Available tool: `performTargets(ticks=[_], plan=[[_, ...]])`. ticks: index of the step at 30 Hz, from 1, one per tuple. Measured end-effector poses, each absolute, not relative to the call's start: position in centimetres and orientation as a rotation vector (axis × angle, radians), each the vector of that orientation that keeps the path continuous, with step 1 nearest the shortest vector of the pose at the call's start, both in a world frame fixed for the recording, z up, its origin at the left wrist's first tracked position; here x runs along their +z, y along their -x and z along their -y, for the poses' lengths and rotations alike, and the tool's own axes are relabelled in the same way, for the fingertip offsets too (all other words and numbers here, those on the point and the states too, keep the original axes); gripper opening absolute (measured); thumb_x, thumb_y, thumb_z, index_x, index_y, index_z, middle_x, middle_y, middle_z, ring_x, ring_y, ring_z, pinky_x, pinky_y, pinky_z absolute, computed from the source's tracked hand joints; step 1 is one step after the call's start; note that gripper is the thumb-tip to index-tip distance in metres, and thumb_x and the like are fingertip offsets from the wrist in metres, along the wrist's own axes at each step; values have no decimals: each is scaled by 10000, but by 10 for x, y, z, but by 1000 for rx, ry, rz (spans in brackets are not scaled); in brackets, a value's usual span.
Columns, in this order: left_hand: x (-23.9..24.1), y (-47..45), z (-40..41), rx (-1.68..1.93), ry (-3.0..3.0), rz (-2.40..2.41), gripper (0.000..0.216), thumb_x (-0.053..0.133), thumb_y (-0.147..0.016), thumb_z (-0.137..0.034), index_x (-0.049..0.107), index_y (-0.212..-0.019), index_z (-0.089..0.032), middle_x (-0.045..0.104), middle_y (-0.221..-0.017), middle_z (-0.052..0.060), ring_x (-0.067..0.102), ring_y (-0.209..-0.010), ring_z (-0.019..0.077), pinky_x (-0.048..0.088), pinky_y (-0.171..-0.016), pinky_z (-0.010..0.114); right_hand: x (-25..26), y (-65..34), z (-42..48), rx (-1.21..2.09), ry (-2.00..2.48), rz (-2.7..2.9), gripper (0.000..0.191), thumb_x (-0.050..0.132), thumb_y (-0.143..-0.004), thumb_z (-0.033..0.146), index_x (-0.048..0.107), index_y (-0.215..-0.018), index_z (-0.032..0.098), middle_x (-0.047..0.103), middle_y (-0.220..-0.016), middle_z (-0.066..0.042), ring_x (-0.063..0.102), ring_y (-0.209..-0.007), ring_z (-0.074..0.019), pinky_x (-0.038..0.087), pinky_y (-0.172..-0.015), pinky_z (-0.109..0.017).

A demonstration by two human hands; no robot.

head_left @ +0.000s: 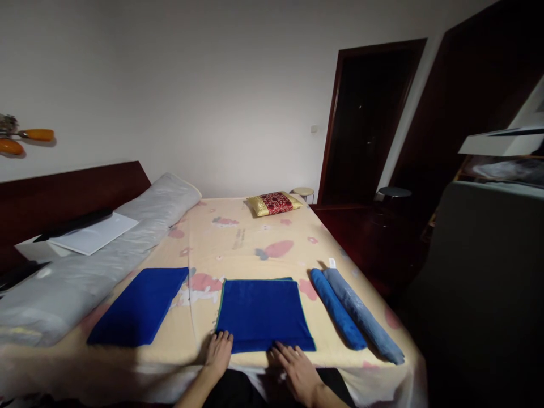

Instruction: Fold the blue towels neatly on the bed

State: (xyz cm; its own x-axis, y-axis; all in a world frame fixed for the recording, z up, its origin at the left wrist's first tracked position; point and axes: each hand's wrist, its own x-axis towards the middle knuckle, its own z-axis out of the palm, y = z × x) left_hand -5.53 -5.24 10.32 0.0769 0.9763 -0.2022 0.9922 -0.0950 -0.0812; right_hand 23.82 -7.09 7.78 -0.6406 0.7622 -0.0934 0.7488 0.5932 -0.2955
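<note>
A deep blue towel (262, 311) with a thin green edge lies spread on the bed in front of me. Its near edge shows a narrow folded strip. At the near left corner rests my left hand (219, 354), open, fingertips on the cloth. My right hand (296, 368) is open too, with its fingers laid over the near edge, right of the middle. Left of this towel lies a second blue towel (138, 309), flat and folded. To the right are two rolled towels side by side, a bright blue roll (338, 309) and a grey-blue roll (363, 314).
The bed carries a yellow patterned sheet (238, 232). A red and gold pillow (275, 204) sits at the far end. Along the headboard (68, 192) runs a long grey covered bundle (114, 263) with a white flat box (96, 233) on it. Stools stand beyond, near a dark door (369, 124).
</note>
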Motion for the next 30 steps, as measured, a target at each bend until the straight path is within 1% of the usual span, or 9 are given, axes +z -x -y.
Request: performTargets(ticks=[2, 5, 7, 11, 14, 16, 20, 26, 30], plan=[[99, 54, 53, -322, -2248, -2050, 546, 290, -843, -25, 556, -1301, -160, 582, -1351, 167, 521, -1263, 261, 385, -1062, 466, 78, -233, 77, 603, 1269, 2753, 812, 482, -752, 211, 197, -1512, 227, 197, -1581, -78, 279, -1422, -306, 251, -1146, -529], [98, 51, 57, -318, -2256, -2032, 575, 299, -833, -20, 516, -1343, -174, 535, -1405, 163, 475, -1314, 272, 368, -1090, 495, 76, -235, 79, 730, 1326, 2754, 871, 497, -708, 209, 173, -1516, 215, 147, -1584, -79, 186, -1449, -307, 198, -1165, -546], [101, 44, 61, -274, -2302, -1961, 590, 305, -833, -34, 473, -1380, -178, 491, -1454, 135, 412, -1365, 252, 331, -1134, 461, 76, -239, 78, 758, 1346, 2764, 921, 515, -665, 201, 166, -1517, 212, 123, -1585, -81, 162, -1452, -313, 169, -1170, -553], [107, 21, 72, -46, -2431, -1485, 715, 383, -781, -69, 315, -1467, -260, 350, -1557, 10, 291, -1431, 186, 285, -1181, 370, 86, -238, 77, 789, 1351, 2760, 918, 489, -670, 178, 146, -1520, 233, 143, -1588, -71, 164, -1456, -289, 157, -1169, -553], [109, 10, 79, -58, -2391, -1225, 813, 456, -732, -98, 233, -1490, -289, 244, -1596, -15, 221, -1457, 194, 258, -1197, 385, 98, -235, 75, 806, 1400, 2797, 882, 472, -677, 163, 191, -1512, 204, 165, -1588, -91, 185, -1454, -283, 151, -1168, -557], [109, 10, 80, -97, -2362, -1243, 765, 470, -739, -122, 296, -1466, -284, 292, -1583, 12, 270, -1440, 215, 262, -1192, 406, 102, -236, 72, 772, 1444, 2808, 846, 481, -676, 168, 259, -1493, 172, 232, -1575, -120, 247, -1435, -300, 170, -1161, -559], [103, 32, 74, -37, -2350, -1496, 535, 421, -812, -180, 479, -1334, -283, 474, -1474, 36, 391, -1373, 221, 315, -1158, 394, 96, -249, 63, 544, 1509, 2711, 617, 491, -750, 244, 481, -1362, 168, 515, -1421, -131, 447, -1291, -326, 258, -1120, -533], [78, 84, 60, -229, -2240, -1734, 659, 439, -784, -180, 373, -1436, -255, 323, -1572, 45, 227, -1457, 236, 197, -1204, 420, 76, -279, 51, 208, 1536, 2675, 301, 480, -813, 213, 657, -1055, 176, 684, -1114, -102, 566, -1075, -289, 364, -999, -439], [67, 100, 56, -310, -2201, -1842, 755, 411, -739, -77, 332, -1460, -286, 303, -1579, 15, 216, -1460, 216, 171, -1210, 416, 62, -289, 44, 73, 1561, 2655, 276, 453, -833, 134, 677, -989, 177, 700, -1027, -96, 597, -1005, -265, 383, -938, -401]])
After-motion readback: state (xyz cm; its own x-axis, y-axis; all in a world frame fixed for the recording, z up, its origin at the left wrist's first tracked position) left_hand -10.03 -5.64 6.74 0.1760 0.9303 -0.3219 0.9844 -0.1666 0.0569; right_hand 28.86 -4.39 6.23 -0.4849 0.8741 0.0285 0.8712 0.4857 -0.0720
